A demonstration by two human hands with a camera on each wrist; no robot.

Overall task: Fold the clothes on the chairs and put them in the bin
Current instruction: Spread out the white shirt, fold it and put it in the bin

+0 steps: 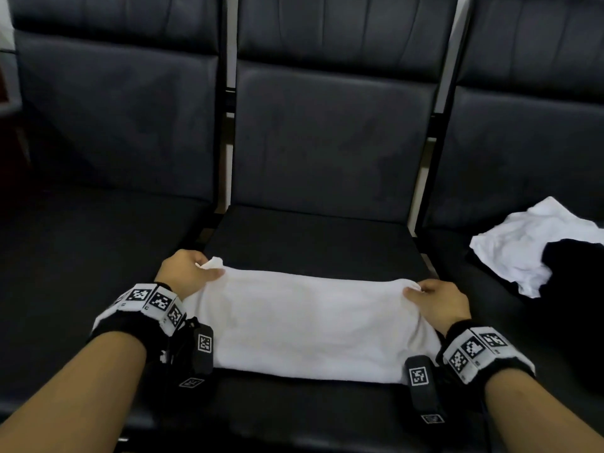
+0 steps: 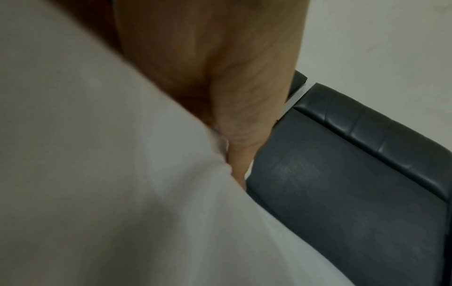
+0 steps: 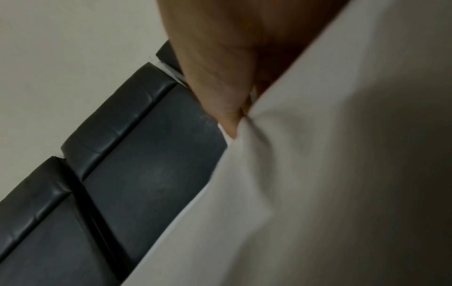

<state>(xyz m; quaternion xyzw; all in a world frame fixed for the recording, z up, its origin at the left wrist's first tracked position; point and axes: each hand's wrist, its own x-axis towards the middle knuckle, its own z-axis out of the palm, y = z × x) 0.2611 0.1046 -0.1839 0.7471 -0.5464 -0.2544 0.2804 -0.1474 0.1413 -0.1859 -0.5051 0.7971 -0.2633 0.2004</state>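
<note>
A white garment (image 1: 304,325) lies folded into a wide band across the front of the middle chair seat (image 1: 313,243). My left hand (image 1: 189,271) pinches its far left corner, with a bit of cloth bunched above the thumb. My right hand (image 1: 434,297) pinches the far right corner. In the left wrist view the left hand (image 2: 232,123) grips the white cloth (image 2: 110,183) against the dark seat. The right wrist view has the right hand (image 3: 220,81) holding the cloth (image 3: 330,183) in the same way. No bin is in view.
On the right chair seat lie a crumpled white garment (image 1: 526,246) and a black garment (image 1: 575,273) partly over it. The left chair seat (image 1: 81,256) holds nothing. Dark backrests (image 1: 327,142) rise behind, with narrow gaps between the chairs.
</note>
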